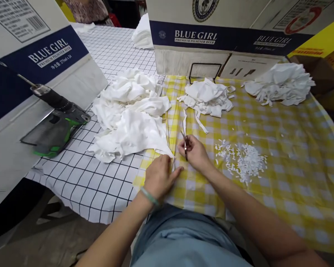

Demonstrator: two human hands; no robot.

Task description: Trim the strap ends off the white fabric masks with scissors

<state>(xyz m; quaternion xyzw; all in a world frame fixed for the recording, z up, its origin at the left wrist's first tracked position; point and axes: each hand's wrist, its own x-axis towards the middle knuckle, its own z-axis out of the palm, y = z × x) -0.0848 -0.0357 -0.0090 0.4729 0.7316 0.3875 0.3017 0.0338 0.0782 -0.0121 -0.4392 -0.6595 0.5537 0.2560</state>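
Note:
My right hand [194,152] is closed round a pair of small scissors [184,140], their blades pointing away from me over the yellow checked cloth [281,122]. My left hand [159,176], with a green band on the wrist, pinches the near corner of a large heap of white fabric [130,111] that lies across the seam between the yellow cloth and the black-grid white cloth [86,178]. The two hands are close together, almost touching.
A smaller white fabric pile with strips [207,98] and another pile [281,83] lie further back. Several tiny white clippings [245,159] are scattered to the right. A green-and-black power drill [55,118] lies at left. Blue Girl cardboard boxes [225,33] stand behind and at left.

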